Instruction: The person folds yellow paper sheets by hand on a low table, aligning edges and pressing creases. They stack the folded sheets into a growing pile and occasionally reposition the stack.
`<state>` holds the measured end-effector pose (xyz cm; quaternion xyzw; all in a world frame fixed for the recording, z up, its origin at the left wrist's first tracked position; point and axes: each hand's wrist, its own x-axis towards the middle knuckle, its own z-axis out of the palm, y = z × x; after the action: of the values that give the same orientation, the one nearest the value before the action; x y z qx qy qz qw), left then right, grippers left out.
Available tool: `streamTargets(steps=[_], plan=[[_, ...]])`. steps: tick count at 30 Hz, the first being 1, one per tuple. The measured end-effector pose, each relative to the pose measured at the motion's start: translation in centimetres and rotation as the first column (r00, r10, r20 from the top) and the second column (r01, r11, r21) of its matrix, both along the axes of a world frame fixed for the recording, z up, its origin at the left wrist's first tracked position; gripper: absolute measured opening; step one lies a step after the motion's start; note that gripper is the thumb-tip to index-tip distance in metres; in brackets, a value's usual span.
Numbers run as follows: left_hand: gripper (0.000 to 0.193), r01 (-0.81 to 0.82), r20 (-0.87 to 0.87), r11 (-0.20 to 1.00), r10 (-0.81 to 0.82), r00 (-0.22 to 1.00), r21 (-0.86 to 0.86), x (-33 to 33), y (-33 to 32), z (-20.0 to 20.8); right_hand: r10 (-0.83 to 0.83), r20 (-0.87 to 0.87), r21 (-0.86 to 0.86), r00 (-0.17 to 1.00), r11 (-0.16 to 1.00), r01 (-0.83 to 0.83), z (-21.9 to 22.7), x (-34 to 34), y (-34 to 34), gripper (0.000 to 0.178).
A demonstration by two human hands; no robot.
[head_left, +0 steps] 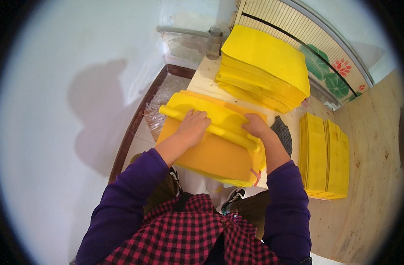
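Observation:
A bright yellow sheet, like paper or thin felt, is partly rolled into a loose tube [228, 135] that lies slantwise across a stack of orange-yellow sheets [211, 154]. My left hand [194, 126] is closed over the tube left of its middle. Farther right, my right hand [257, 125] has its fingers curled against the flat part of the yellow sheet [219, 112], near its right edge; its fingertips are partly hidden. A small pink strip [256, 176] sticks out at the stack's near right corner.
A tall pile of yellow sheets [266, 53] stands on the pale wooden table [204, 79] beyond my hands. Folded yellow bundles [323, 159] stand at the right. Nearby are a dark grey textured piece [282, 134], a clear bottle [215, 42] and clear plastic strands [157, 106].

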<state>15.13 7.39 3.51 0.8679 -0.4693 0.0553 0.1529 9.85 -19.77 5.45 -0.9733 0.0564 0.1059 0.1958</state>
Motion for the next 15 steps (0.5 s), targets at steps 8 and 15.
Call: streamTargets(steps=[8, 15], plan=[[0.022, -0.007, 0.051, 1.0, 0.007, 0.999, 0.01, 1.5, -2.3, 0.0, -0.036, 0.076, -0.106, 0.996, 0.993, 0.044, 0.0, 2.0, -1.4, 0.036], [0.029, -0.027, -0.007, 1.0, 0.027, 1.0, -0.008, 1.7, -2.5, -1.0, -0.087, 0.023, -0.052, 0.996, 0.995, 0.088, 0.2, 2.6, -1.6, 0.037]])
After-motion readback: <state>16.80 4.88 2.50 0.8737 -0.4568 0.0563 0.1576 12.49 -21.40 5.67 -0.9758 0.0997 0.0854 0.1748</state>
